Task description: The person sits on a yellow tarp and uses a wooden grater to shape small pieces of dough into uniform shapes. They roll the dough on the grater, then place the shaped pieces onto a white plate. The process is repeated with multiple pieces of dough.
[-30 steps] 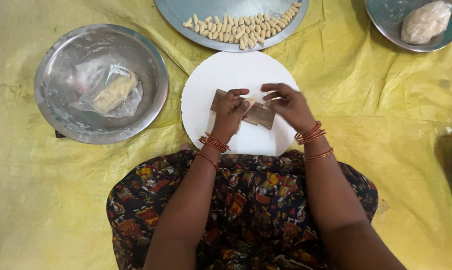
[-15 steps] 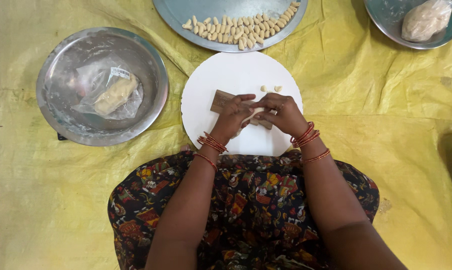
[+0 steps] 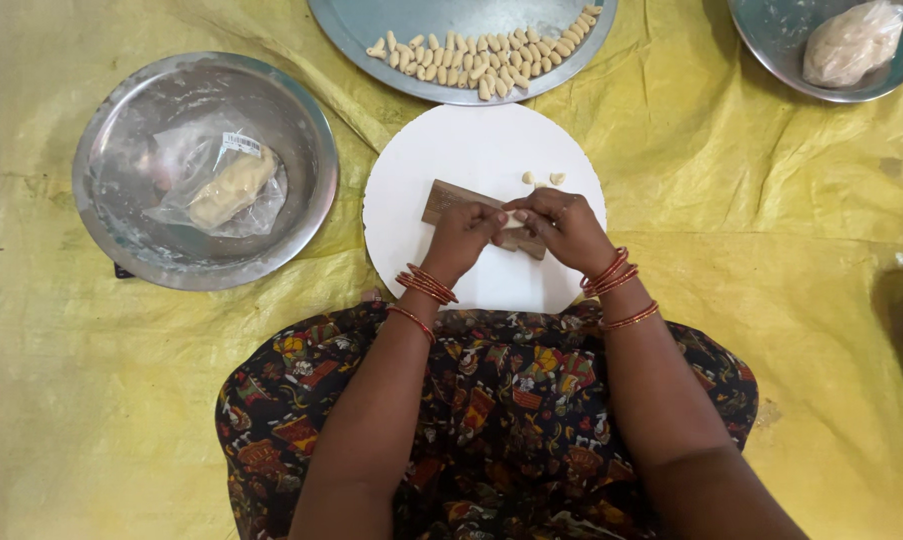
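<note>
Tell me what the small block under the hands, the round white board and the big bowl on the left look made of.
Small block: apparently wood, brown and matte.
Round white board: smooth, even white; plastic or stone, cannot tell which.
Big bowl: metal, likely steel, grey with dull reflections.

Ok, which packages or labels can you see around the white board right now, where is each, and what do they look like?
Clear plastic bag: in the steel bowl left of the board, crumpled, pale yellowish lump inside.
White label: small rectangle on that bag's upper edge.
Clear wrap around pale dough: in the steel bowl at top right, rounded.
No signs or screens.
</note>
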